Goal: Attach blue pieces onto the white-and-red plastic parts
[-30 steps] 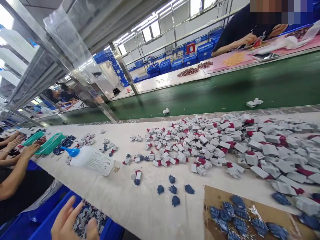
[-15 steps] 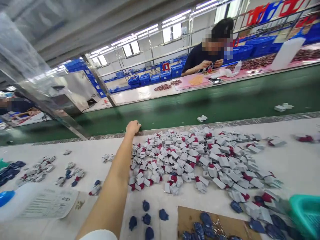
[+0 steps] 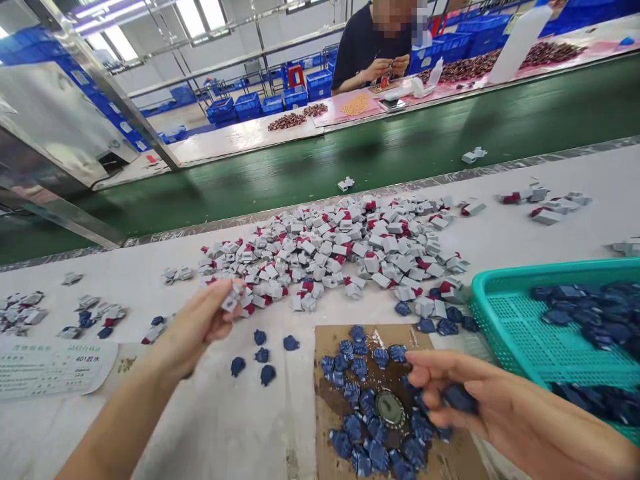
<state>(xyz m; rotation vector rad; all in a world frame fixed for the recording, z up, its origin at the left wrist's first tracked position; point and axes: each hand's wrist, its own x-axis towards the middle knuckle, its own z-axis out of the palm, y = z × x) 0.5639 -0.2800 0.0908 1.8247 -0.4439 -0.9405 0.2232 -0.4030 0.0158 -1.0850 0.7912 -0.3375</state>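
My left hand (image 3: 200, 323) is closed in a pinch on a small grey part (image 3: 232, 298), held just above the white table at the near edge of a big pile of grey-and-red parts (image 3: 340, 250). My right hand (image 3: 480, 397) curls around a dark blue part (image 3: 457, 398) beside a brown cardboard sheet (image 3: 440, 460). Several dark blue parts (image 3: 365, 400) lie on that sheet around a small round metal lid (image 3: 390, 408). A few more blue parts (image 3: 260, 357) lie loose between my hands.
A teal mesh basket (image 3: 493, 313) with blue parts stands at the right. A white labelled bottle (image 3: 50, 367) lies at the left near small part heaps (image 3: 95, 313). Behind runs a green conveyor belt (image 3: 350, 167); a person (image 3: 375, 47) works across it.
My left arm has pulled back from the far edge of the pile and now pinches a grey part. My right hand has come into view holding a blue part. The view swung right.
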